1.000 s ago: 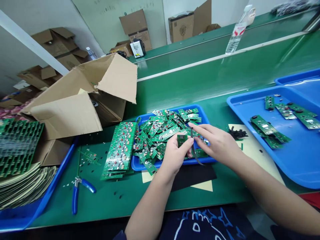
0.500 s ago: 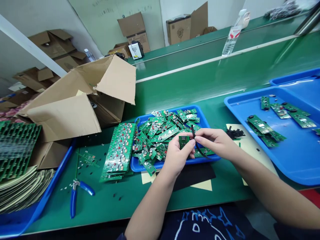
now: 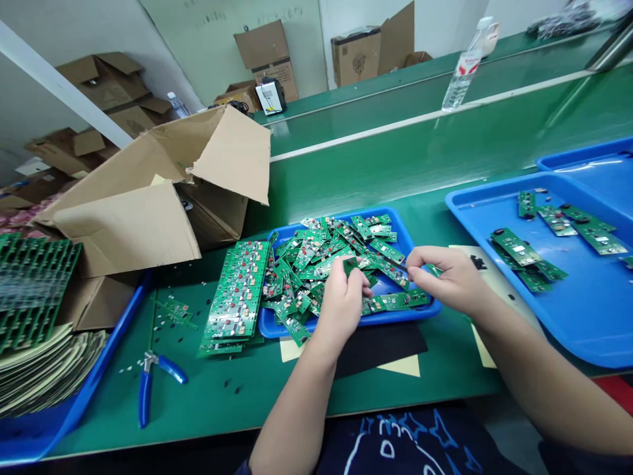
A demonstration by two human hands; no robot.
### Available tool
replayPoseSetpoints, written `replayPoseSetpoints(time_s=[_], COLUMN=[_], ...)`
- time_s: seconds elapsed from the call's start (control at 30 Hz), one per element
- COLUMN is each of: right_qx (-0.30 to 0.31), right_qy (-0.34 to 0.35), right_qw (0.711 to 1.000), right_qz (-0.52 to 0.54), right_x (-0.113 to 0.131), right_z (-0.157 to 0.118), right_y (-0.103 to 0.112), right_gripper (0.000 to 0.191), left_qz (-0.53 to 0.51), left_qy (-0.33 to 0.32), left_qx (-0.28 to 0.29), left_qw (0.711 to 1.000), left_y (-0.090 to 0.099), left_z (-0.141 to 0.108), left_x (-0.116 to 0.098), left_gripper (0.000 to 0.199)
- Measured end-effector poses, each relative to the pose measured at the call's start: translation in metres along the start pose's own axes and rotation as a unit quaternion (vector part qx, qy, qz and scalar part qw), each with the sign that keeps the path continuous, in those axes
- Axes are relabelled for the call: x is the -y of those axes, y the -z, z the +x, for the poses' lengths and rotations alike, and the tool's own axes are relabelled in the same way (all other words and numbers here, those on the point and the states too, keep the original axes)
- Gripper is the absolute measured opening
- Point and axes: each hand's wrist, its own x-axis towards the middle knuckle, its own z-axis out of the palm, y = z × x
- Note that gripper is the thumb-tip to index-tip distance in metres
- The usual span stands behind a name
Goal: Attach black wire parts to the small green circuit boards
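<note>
My left hand (image 3: 343, 295) is closed around a small green circuit board (image 3: 351, 265), most of it hidden by the fingers. To its right, my right hand (image 3: 445, 278) pinches a thin black strip (image 3: 394, 265) that points left toward the board, with a gap between the two hands. Under both hands is a blue tray (image 3: 346, 324) heaped with small green circuit boards (image 3: 309, 251). Part of a pile of black pieces (image 3: 477, 262) shows behind my right hand, on a pale yellow sheet (image 3: 514, 297).
A stack of uncut board panels (image 3: 237, 290) stands left of the tray. Blue-handled cutters (image 3: 146, 389) lie farther left among scraps. An open cardboard box (image 3: 123, 224) stands behind. On the right, a second blue tray (image 3: 583, 316) holds several boards. A water bottle (image 3: 462, 72) stands at the back.
My hands have moved apart: the right hand has shifted right with the black strip, away from the board. My left hand has turned and drawn slightly left, still holding the board.
</note>
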Motion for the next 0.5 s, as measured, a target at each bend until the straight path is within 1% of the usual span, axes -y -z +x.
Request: replayPoseSetpoints(time_s=[0.03, 0.07, 0.17, 0.27, 0.4, 0.5], right_qx=[-0.004, -0.005, 0.016, 0.046, 0.068, 0.06], right_qy=[0.002, 0.004, 0.039, 0.099, 0.135, 0.156], right_qw=[1.0, 1.0, 0.999, 0.994, 0.987, 0.983], right_qz=[0.001, 0.0, -0.011, -0.022, -0.049, -0.077], right_x=[0.0, 0.001, 0.0, -0.001, -0.004, -0.006], right_z=[0.0, 0.0, -0.001, -0.003, -0.005, -0.004], right_y=[0.002, 0.003, 0.0, -0.008, -0.014, -0.013], right_gripper=[0.02, 0.02, 0.017, 0.017, 0.02, 0.021], left_qz=[-0.013, -0.04, -0.13, -0.161, -0.171, -0.17], left_qy=[-0.002, 0.007, 0.067, 0.107, 0.113, 0.113], left_qx=[-0.01, -0.004, 0.063, 0.107, 0.119, 0.12], left_qw=[1.0, 0.999, 0.987, 0.975, 0.971, 0.972], left_y=[0.001, 0.001, -0.002, -0.008, -0.01, -0.009], left_z=[0.0, 0.0, -0.003, -0.005, -0.005, -0.004], left_x=[-0.001, -0.002, -0.005, -0.004, -0.001, -0.001], left_gripper=[0.017, 0.018, 0.024, 0.025, 0.025, 0.026])
